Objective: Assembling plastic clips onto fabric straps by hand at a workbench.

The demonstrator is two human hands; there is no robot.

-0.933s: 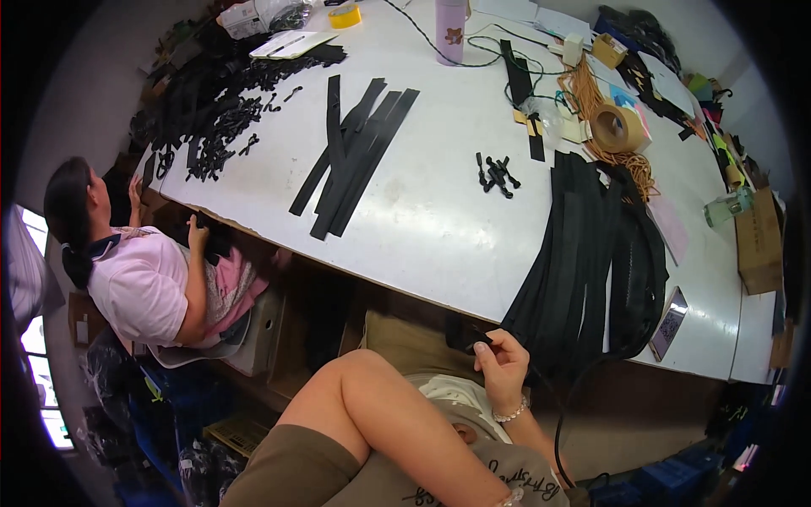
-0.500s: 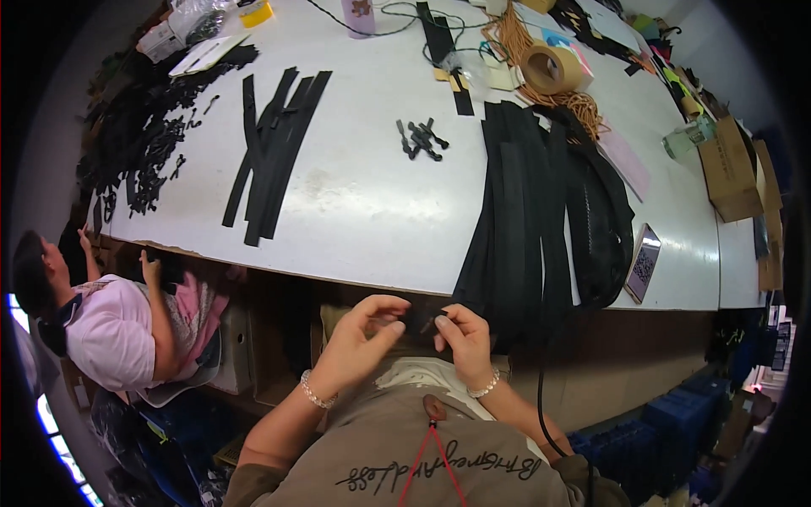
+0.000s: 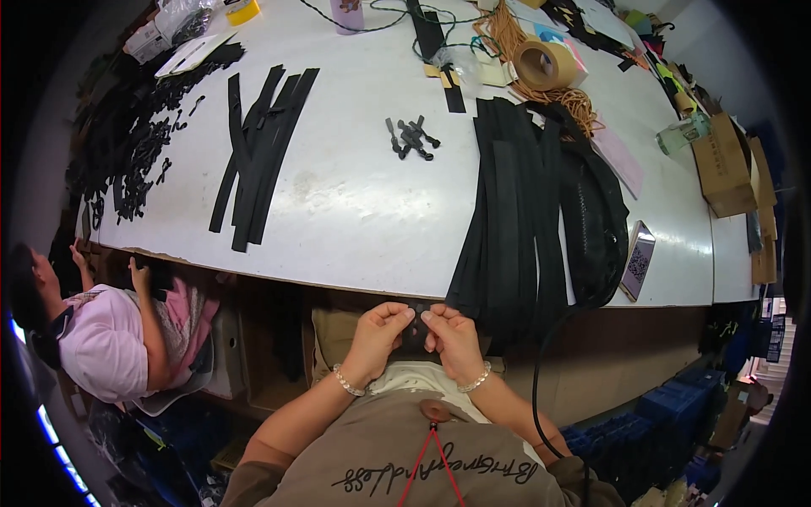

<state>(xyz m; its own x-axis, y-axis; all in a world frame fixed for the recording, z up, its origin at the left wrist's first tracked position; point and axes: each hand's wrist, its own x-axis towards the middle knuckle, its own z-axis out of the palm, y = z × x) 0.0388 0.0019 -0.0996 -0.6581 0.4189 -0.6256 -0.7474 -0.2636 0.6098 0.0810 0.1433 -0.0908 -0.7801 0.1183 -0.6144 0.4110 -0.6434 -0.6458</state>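
Note:
My left hand (image 3: 378, 338) and my right hand (image 3: 454, 340) meet in front of my body, just below the table's front edge. Thumb and forefinger of each are pinched together on a small black piece (image 3: 419, 311) between them. Its exact kind is mostly hidden by the fingers and the dark background. Ahead, a little heap of black zipper pulls (image 3: 412, 138) lies on the white table (image 3: 355, 203). Flat black strips like zipper tape (image 3: 263, 160) lie left of it, a few crossing. A thicker bundle of long black strips (image 3: 507, 211) hangs over the front edge on the right.
A black bag (image 3: 591, 211) and a phone (image 3: 638, 260) lie right of the bundle. Tangled black pulls (image 3: 127, 152) cover the table's far left. At the back are a tape roll (image 3: 545, 65), brown cords (image 3: 583, 114) and a cardboard box (image 3: 723, 167). Another person (image 3: 110, 338) sits at the left.
My hands have come together; the left was loosely open and apart from the right. Now the fingertips of both meet at the small black piece. The view has shifted slightly.

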